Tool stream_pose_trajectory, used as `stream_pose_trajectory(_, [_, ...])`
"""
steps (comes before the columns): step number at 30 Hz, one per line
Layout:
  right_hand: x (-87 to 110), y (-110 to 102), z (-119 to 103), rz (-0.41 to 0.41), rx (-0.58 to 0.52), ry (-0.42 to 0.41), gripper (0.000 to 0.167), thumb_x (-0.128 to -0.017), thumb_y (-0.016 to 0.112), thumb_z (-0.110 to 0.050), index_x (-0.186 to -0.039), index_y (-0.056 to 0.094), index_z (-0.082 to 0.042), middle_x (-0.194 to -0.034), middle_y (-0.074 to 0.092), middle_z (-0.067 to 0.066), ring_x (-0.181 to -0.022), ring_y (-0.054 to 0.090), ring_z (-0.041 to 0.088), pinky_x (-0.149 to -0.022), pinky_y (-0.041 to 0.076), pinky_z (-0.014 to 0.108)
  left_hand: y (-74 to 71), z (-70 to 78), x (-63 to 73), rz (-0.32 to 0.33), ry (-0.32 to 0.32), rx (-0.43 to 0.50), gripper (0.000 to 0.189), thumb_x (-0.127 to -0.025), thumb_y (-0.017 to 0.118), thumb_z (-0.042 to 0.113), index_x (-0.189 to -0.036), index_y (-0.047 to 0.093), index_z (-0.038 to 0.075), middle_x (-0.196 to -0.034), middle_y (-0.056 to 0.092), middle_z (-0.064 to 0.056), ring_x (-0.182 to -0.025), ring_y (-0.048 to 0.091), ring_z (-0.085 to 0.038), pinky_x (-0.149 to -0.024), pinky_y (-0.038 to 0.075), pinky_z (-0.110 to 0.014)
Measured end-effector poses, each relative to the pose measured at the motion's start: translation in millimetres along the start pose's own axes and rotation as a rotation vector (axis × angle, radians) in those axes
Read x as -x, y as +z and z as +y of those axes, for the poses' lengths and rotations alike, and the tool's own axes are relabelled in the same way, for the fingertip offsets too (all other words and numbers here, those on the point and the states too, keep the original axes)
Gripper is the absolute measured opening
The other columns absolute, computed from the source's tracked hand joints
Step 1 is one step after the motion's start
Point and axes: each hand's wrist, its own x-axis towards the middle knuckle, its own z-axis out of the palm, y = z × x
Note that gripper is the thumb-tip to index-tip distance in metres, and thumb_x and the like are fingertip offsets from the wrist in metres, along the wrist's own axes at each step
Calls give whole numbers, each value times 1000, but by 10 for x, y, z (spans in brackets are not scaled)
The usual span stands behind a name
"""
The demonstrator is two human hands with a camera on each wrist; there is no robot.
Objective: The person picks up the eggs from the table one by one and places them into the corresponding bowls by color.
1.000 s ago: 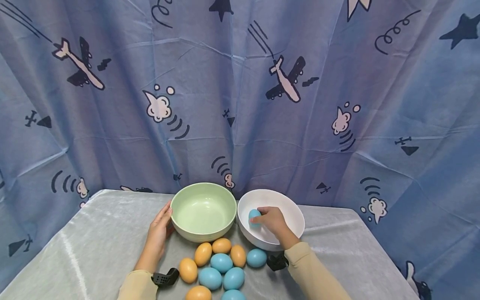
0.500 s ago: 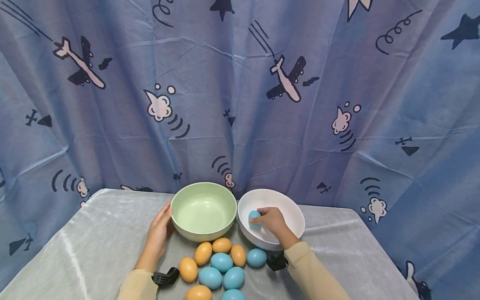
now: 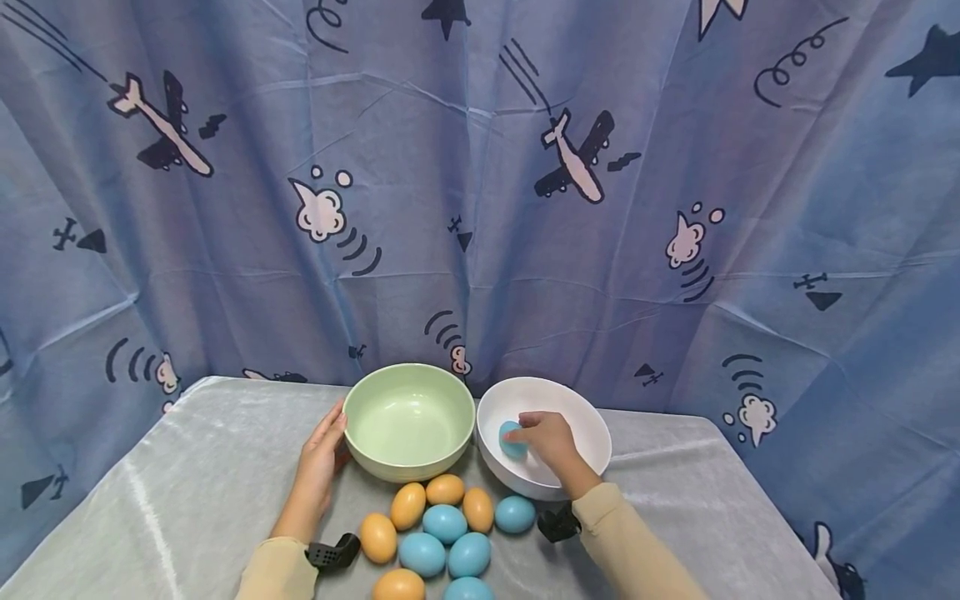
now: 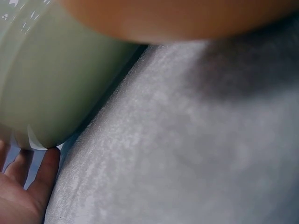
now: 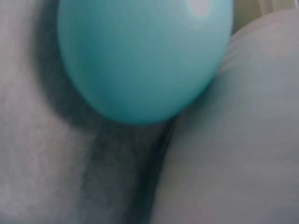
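My left hand (image 3: 318,462) rests against the left side of a green bowl (image 3: 408,462), fingers extended along its outer wall. In the left wrist view, fingertips (image 4: 50,158) touch the bowl's lower side. Inside the white bowl (image 3: 592,442) on the right, my right hand (image 3: 549,442) holds a blue egg (image 3: 512,442) between thumb and fingers, near the bowl's left wall. The thumb crosses in front of this egg. In the right wrist view, another blue egg (image 5: 145,56) lies on the cloth beside the white bowl's outer wall; the hand itself is out of that view.
In front of the bowls lie several orange eggs (image 3: 378,537) and several blue eggs (image 3: 422,554), close together on the grey cloth (image 3: 187,483). The two bowls stand side by side, rims almost meeting. A blue patterned curtain (image 3: 405,267) hangs right behind them.
The blue egg in my right hand has sunk and tilted slightly within the white bowl. My left hand stays at the green bowl, and the other eggs lie as before.
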Motion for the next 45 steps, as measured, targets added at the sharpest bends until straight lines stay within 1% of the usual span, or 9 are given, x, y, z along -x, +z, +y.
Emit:
stream_pose_trajectory(6, [149,-78,-159,26,-37,-69,49,-78,83,-16,-120,69,6,-116,71,22,-113,67,35,-99,52,45,5,-13,18,-16,1,7,59,-107,41,43,-159,26,20,-166,22,-3,-150,27,-27,-119,28,-53])
stream_pose_trajectory(12, [325,-95,-392,-30,-113,-141,44,-78,84,-18,-117,72,1,-114,74,18,-111,68,32,-98,53,43,-23,6,28,-4,4,19,57,-107,40,41,-159,25,21,-166,21,-2,-151,25,-27,-120,26,-55])
stream_pose_trajectory(17, [429,-67,-470,-55,-136,-157,40,-79,83,-17,-114,74,0,-112,75,15,-109,69,29,-95,54,41,-26,15,34,-9,5,19,59,-107,40,41,-159,25,19,-167,21,-2,-151,24,-27,-120,26,-55])
stream_pose_trajectory(24, [661,-86,-537,-83,-261,-132,35,-80,83,-17,-112,75,-4,-112,75,12,-110,70,26,-96,55,39,-9,21,32,-4,2,28,60,-107,42,42,-159,26,18,-166,21,-2,-151,25,-28,-120,26,-55])
stream_pose_trajectory(28, [835,-86,-538,-108,-317,-122,37,-79,84,-16,-113,75,-4,-114,75,12,-113,68,27,-96,55,37,-7,19,23,-5,4,26,60,-106,43,43,-159,26,18,-166,22,-3,-151,25,-28,-120,26,-55])
stream_pose_trajectory(34, [1017,-81,-465,-150,-399,-120,39,-79,82,-10,-115,72,1,-118,72,17,-116,67,26,-94,55,26,2,13,14,-1,5,35,59,-107,42,41,-158,27,16,-166,24,-3,-149,27,-26,-119,28,-52])
stream_pose_trajectory(38, [1103,-92,-418,-168,-418,-118,42,-79,82,-10,-117,71,3,-118,72,17,-115,67,24,-92,55,22,0,15,18,-6,10,31,59,-107,42,41,-158,27,17,-166,23,-3,-150,27,-26,-120,28,-53])
stream_pose_trajectory(41, [1165,-99,-374,-208,-421,-118,43,-80,82,-10,-118,70,4,-120,71,18,-116,67,23,-94,54,23,-2,18,20,-9,12,26,59,-107,42,41,-159,26,17,-166,22,-3,-150,26,-27,-120,27,-54])
stream_pose_trajectory(45, [1234,-92,-289,-272,-423,-134,43,-81,82,-12,-119,69,4,-121,71,19,-111,68,14,-91,54,19,2,23,21,-7,12,24,59,-107,42,41,-159,26,17,-166,22,-3,-151,26,-27,-120,27,-55])
